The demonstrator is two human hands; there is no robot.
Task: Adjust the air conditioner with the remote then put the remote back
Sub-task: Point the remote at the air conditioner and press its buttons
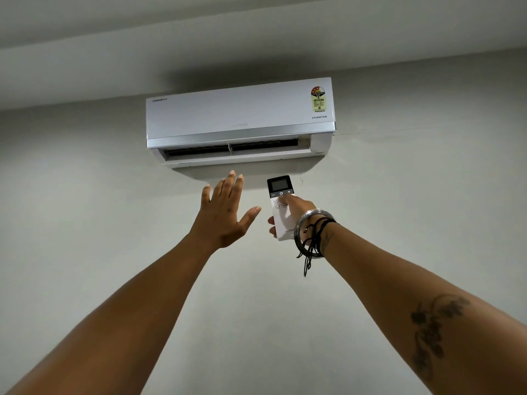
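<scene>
Remote [281, 208] looks light, hard and smooth; right hand [296, 208] grips its lower half, thumb above on buttons; left hand [225, 212] spread wide.

The right hand [291, 212] covers much of the remote [281, 208], hiding most of its lower buttons, and the wrist bangles [306, 232] screen its bottom right corner, where only part of a faint logo shows. On the air conditioner [239, 121], the brand mark at top left, the print on the sticker [318, 98] and the grey word at the middle of the front panel are too small to read, and the inside of the vent [233, 148] is dark. Both forearms are cut off by the lower edge, and the remote's screen [279, 184] shows no legible figures.
</scene>
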